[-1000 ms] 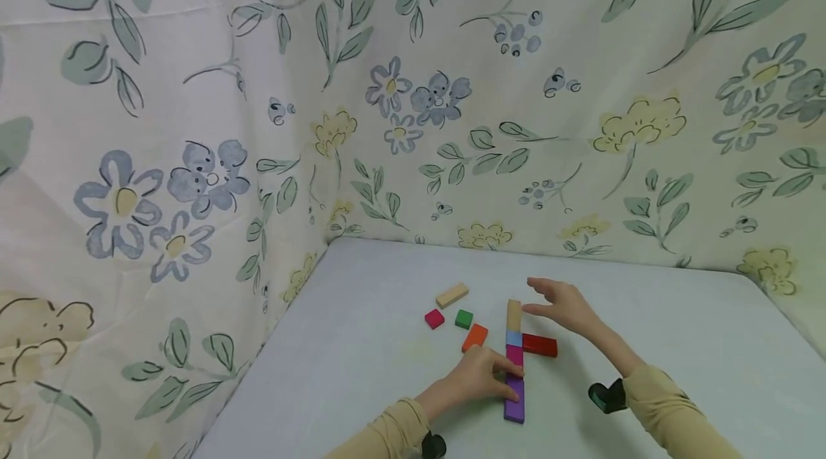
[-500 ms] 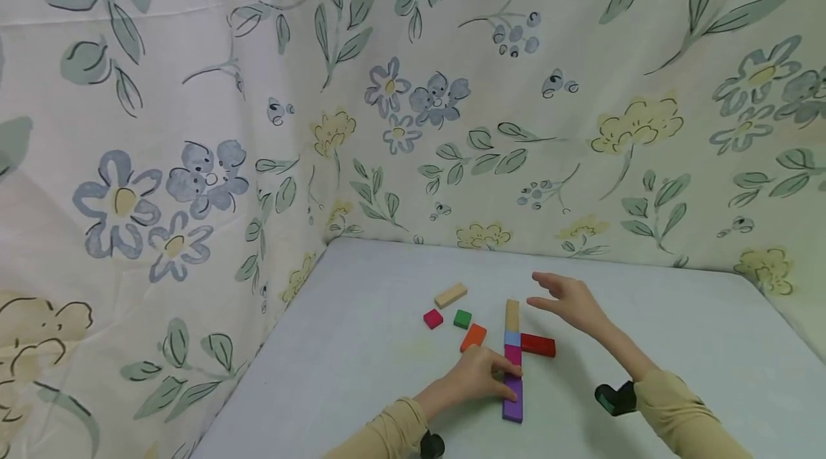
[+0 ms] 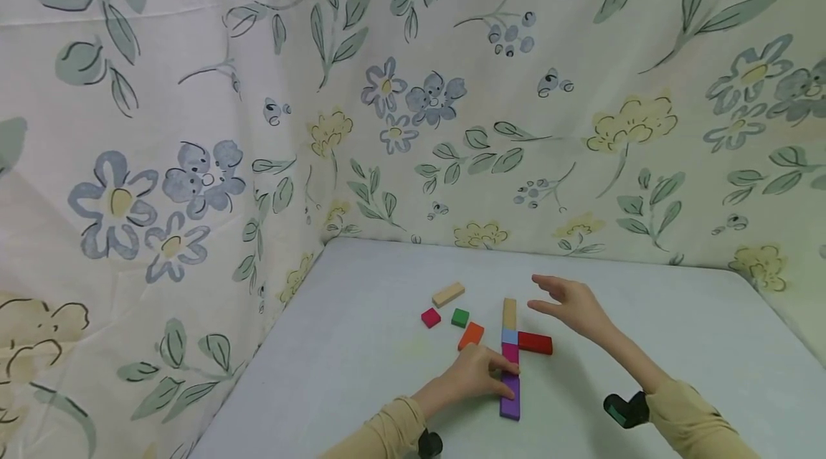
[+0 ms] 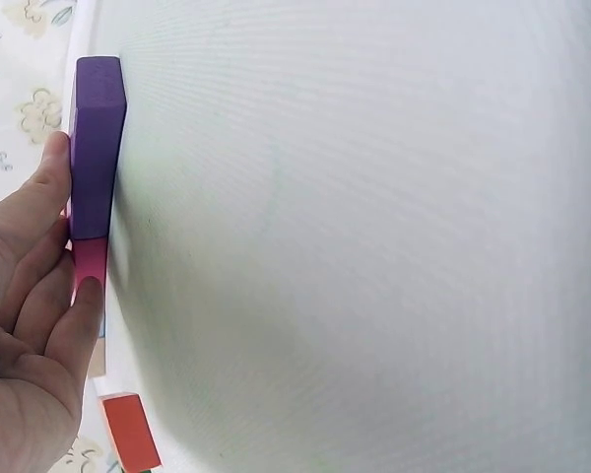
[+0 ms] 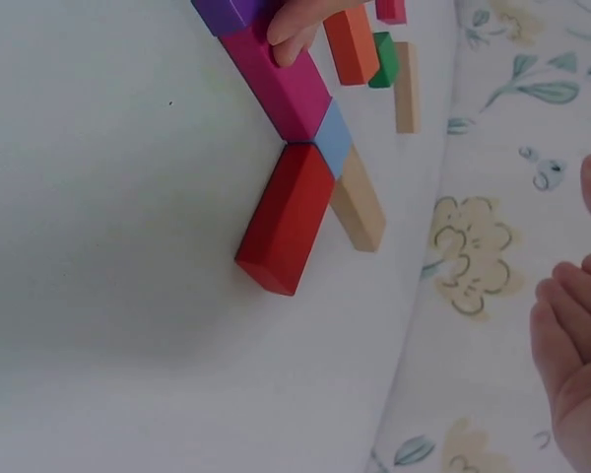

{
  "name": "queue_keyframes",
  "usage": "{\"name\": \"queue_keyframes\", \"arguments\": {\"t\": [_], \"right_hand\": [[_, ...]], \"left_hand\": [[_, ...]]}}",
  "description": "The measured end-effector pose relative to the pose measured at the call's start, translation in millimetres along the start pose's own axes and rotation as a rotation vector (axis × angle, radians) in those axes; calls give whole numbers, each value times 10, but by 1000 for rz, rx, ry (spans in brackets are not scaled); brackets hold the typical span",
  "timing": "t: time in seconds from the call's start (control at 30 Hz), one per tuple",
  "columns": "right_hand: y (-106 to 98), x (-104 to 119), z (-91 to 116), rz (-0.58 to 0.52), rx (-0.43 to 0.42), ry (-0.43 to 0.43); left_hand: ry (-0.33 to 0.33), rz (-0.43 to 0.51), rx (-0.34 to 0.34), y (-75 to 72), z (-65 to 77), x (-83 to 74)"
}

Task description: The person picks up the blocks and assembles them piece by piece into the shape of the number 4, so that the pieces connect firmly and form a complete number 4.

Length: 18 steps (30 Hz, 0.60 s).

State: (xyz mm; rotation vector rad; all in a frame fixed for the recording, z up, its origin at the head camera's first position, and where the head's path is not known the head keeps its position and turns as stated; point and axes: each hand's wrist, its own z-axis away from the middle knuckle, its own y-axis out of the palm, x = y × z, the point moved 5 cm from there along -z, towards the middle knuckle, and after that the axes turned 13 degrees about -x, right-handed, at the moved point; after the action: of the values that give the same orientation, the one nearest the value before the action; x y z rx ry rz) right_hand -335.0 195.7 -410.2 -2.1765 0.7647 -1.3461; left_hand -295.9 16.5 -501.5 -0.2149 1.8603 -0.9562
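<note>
Centrally, a straight row of blocks runs away from the person across a white tabletop (image 3: 361,308). From near end to far, it comprises a purple block (image 3: 510,409), a pink block (image 3: 510,353), a light-blue block (image 3: 510,336) and a plain wooden block (image 3: 509,314), set end to end. A red block (image 3: 535,343) juts out to the right, its inner end meeting the row near the join of pink and blue. The left hand (image 3: 471,375) reaches in from the left; its thumb and fingers stand apart, the thumb resting on the purple block and fingertips touching the pink block. The right hand (image 3: 571,303) is raised just to the right of the row's far end, its thumb apart from the extended fingers. To the left of the row lie an orange block (image 3: 472,335), close to the left hand, then a green block (image 3: 460,318), a small crimson block (image 3: 430,318) and, farthest back, a loose wooden block (image 3: 448,294) set obliquely. Both forearms wear tan sleeves (image 3: 383,430), with dark devices (image 3: 627,410) at the wrists. Floral cloth (image 3: 490,179) hangs behind and to the left of the tabletop
</note>
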Motion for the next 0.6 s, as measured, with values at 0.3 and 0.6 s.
{"name": "queue_keyframes", "arguments": {"t": [0.3, 0.6], "right_hand": [[-10, 58, 98, -18, -2, -16], [76, 15, 215, -19, -13, -37]], "left_hand": [[-17, -4, 4, -7, 0, 21], [9, -17, -5, 7, -10, 0]]}}
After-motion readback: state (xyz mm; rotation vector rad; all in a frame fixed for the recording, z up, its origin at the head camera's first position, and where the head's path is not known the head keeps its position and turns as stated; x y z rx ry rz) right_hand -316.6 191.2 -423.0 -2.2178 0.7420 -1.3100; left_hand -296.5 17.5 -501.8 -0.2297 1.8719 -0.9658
